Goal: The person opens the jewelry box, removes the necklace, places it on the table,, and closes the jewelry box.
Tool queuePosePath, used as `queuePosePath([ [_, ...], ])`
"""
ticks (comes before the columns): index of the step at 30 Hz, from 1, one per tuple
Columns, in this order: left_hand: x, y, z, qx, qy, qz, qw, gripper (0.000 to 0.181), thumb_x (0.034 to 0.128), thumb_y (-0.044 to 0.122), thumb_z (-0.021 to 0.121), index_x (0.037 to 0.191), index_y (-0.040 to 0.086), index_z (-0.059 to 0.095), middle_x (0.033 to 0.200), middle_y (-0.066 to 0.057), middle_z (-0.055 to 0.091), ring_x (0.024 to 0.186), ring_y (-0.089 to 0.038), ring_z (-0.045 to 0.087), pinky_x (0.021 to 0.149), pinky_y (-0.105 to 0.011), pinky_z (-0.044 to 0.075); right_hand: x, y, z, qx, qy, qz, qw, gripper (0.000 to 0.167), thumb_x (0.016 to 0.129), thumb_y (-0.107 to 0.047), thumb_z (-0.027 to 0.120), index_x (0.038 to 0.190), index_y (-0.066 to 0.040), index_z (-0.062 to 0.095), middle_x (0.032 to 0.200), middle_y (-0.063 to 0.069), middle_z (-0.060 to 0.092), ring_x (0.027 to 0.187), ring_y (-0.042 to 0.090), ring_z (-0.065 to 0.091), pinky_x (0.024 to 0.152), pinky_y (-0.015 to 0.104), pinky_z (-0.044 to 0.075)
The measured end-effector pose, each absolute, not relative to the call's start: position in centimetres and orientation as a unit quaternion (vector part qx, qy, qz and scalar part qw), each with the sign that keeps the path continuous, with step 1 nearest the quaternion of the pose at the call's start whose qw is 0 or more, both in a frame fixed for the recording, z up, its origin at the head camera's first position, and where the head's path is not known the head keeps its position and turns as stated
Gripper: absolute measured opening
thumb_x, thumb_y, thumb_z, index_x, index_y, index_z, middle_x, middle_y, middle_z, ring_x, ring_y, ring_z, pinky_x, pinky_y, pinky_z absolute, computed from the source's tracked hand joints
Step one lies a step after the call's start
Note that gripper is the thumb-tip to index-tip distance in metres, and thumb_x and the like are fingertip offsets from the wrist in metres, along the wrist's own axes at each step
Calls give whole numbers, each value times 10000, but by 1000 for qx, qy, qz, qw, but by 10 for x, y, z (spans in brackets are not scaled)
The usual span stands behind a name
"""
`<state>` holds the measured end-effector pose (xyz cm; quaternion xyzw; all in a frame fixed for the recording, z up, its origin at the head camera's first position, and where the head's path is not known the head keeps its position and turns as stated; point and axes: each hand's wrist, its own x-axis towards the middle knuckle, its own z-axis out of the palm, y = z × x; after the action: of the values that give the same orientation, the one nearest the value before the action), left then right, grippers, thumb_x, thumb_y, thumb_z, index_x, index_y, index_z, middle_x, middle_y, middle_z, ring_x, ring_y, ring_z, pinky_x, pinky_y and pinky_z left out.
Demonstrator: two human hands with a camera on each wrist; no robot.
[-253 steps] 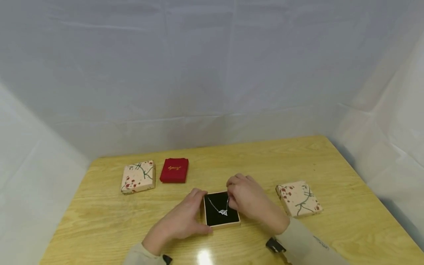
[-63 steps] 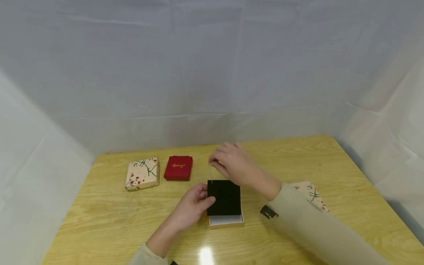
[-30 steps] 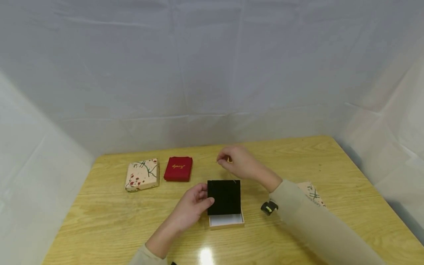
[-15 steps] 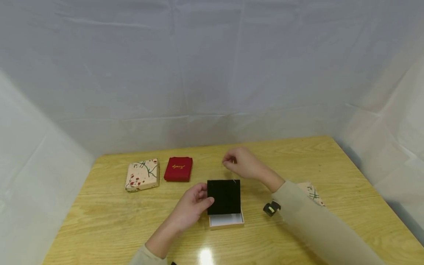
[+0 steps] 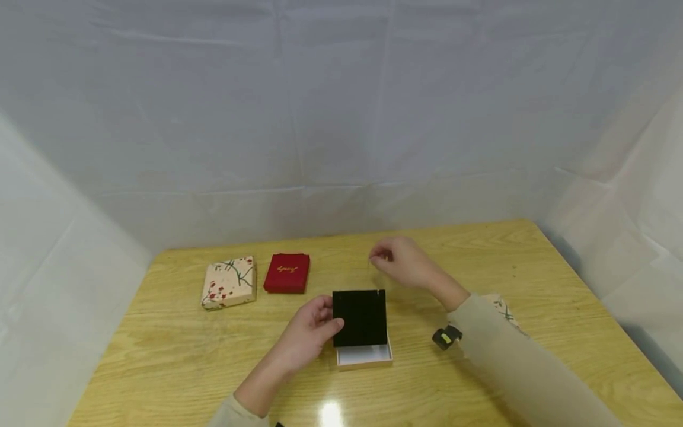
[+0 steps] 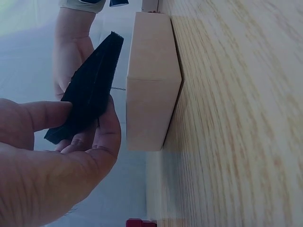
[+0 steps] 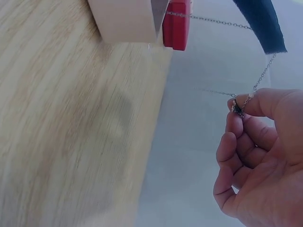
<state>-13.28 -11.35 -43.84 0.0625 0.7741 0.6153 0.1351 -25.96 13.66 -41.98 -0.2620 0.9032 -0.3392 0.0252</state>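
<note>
Necklace [image 7: 237,108], fine-linked and silvery, hangs at the right of the right-wrist view, between the black pad [image 5: 360,317] and the right hand [image 5: 405,262]. The right thumb and a fingertip pinch a small glittering cluster, probably the pendant; the other fingers curl loosely below it. 1 strand rises from there to the pad's corner, another crosses higher up toward the box base [image 6: 151,71]; whether it touches the box cannot be told.

It should weigh very little and have no stiffness: the links would drape, slide through dry fingers and tangle if bunched. The cluster looks like the best place to hold, being bulkier than the chain; a light pinch of 2 fingertips should do, since a hard tug could strain the thin links or catch them on the pad's edge.

The pad, near the lower middle of the head view, seems light and fairly stiff, with a cloth-like face that ought to grip well. The left hand [image 5: 310,326] grasps its left edge, thumb in front, and tilts it above the box base. Holding it by the edge leaves the upper corners, where chain shows, free of fingers.
</note>
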Motion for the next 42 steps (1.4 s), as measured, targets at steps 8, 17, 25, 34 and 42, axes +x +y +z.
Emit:
queuePosePath([
  [8,-134,-114,-440,63,773,616,137,482,1033,97,661,1432,-111,487,1337,-235,628,1154,-296,618,949,-442,559,-260,144,-421,-257,905,-339,21,187,1068,-195,650,1139,-70,771,1018,4,730,881,147,642,790,384,563],
  [17,-134,-113,-440,73,773,615,137,531,1038,105,655,1472,-127,455,1411,-289,593,1284,-376,589,1052,-546,518,-261,146,-421,-254,905,-341,23,158,1062,-184,664,1103,-71,765,970,-2,723,831,137,632,744,364,552],
  [25,-137,-112,-439,83,772,614,139,493,1038,102,651,1437,-128,474,1302,-207,662,1188,-305,620,995,-465,549,-266,147,-424,-253,906,-337,26,163,1065,-189,660,1110,-73,765,953,-11,716,810,130,625,718,353,544],
  [34,-137,-112,-441,88,764,622,146,454,1040,91,645,1410,-117,486,1219,-168,675,1102,-255,622,914,-388,552,-270,146,-428,-251,907,-337,32,156,1067,-191,662,1102,-82,768,970,-11,721,832,140,627,739,362,547],
  [42,-137,-111,-441,81,764,622,148,415,1039,89,638,1383,-100,502,1176,-174,660,1020,-241,595,841,-370,530,-272,150,-430,-251,909,-331,16,153,1062,-174,664,1108,-73,770,1031,26,741,916,173,662,814,399,572],
])
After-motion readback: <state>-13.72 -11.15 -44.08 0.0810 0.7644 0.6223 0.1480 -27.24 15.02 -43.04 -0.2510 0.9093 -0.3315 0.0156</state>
